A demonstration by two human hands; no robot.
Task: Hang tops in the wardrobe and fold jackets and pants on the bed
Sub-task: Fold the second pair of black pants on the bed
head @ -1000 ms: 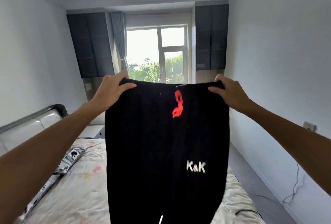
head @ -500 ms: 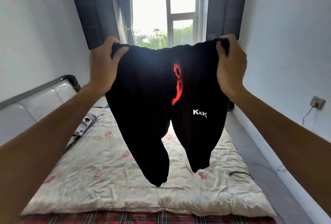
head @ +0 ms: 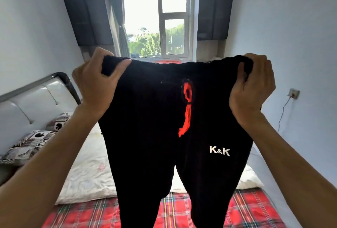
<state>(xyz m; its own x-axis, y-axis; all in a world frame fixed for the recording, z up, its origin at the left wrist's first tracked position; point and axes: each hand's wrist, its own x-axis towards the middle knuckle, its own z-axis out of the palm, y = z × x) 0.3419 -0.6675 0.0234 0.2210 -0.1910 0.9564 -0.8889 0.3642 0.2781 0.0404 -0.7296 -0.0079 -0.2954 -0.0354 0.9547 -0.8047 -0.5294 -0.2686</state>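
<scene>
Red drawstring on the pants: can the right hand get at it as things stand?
Likely yes, but not freely: the drawstring hangs uncovered on the front of the pants, near the right hand. That hand's grip is on the waistband, so it must let go first.

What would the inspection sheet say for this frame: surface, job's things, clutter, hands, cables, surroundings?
Surface: bed covered in red plaid, white quilt on top.
Job's things: black pants held up by the waistband, legs hanging over the bed.
Clutter: patterned pillows by the headboard.
Hands: left hand and right hand each grip a waistband end.
Cables: cord hanging from the wall socket.
Surroundings: window, grey curtain, dark cabinets.
</scene>
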